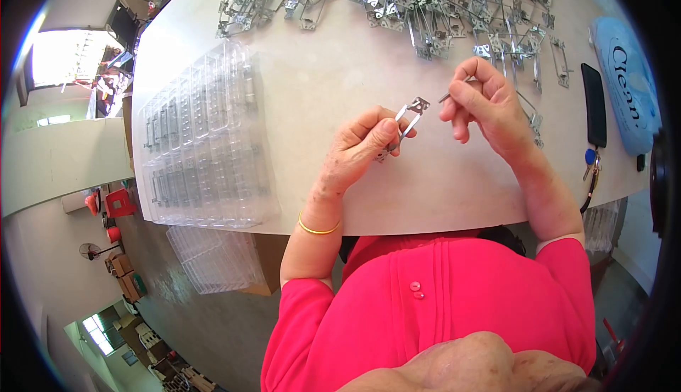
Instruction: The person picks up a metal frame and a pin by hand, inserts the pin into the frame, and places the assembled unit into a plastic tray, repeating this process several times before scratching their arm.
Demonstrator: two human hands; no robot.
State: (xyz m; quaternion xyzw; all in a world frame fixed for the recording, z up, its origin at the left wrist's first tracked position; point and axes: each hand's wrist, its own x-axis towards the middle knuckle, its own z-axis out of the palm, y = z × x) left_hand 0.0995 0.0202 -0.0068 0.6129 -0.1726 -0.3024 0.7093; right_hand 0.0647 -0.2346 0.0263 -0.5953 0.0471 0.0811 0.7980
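Above the table's near part, my left hand point(365, 144) is closed on a metal bracket point(420, 105), a small frame with two bars and a plate with holes at its upper end. My right hand point(486, 101) is to the right of it, thumb and index finger pinched on a thin metal pin point(445, 97). The pin and the bracket are apart. Beyond both hands lies a tangled pile of similar metal brackets point(425, 2) along the far side of the table.
Clear plastic trays point(206, 144) with rows of metal parts lie on the table point(312, 207) at left. A black phone point(594, 105), keys point(590, 158) and a blue "Clean" pack point(624, 83) are at right. More trays point(216, 257) stand below the left edge.
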